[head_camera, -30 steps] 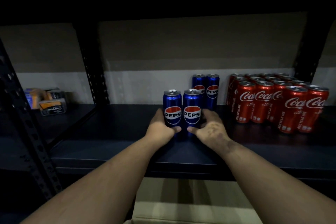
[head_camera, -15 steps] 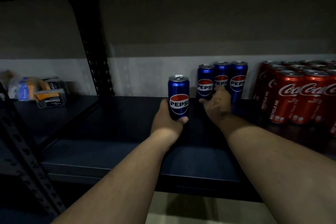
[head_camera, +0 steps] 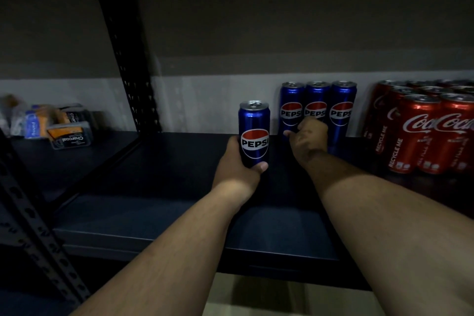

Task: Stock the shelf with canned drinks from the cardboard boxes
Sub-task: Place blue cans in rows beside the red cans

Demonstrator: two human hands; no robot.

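The left hand (head_camera: 237, 164) grips an upright Pepsi can (head_camera: 254, 133) on the shelf (head_camera: 154, 174) — logo facing us — while the right hand (head_camera: 309, 136), fingers curled, still touches the back row of three Pepsi cans (head_camera: 318, 108) — nothing shifted since.

Shop stockroom or store aisle: dark metal boltless shelf (head_camera: 159, 177) with perforated uprights (head_camera: 129, 64), Pepsi cans (head_camera: 318, 100), massed Coca-Cola cans (head_camera: 423, 133), packaged charcoal goods (head_camera: 69, 134).

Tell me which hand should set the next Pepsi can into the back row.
Left. The left hand already holds the loose Pepsi can, just left of the back row. The right hand rests against that row.
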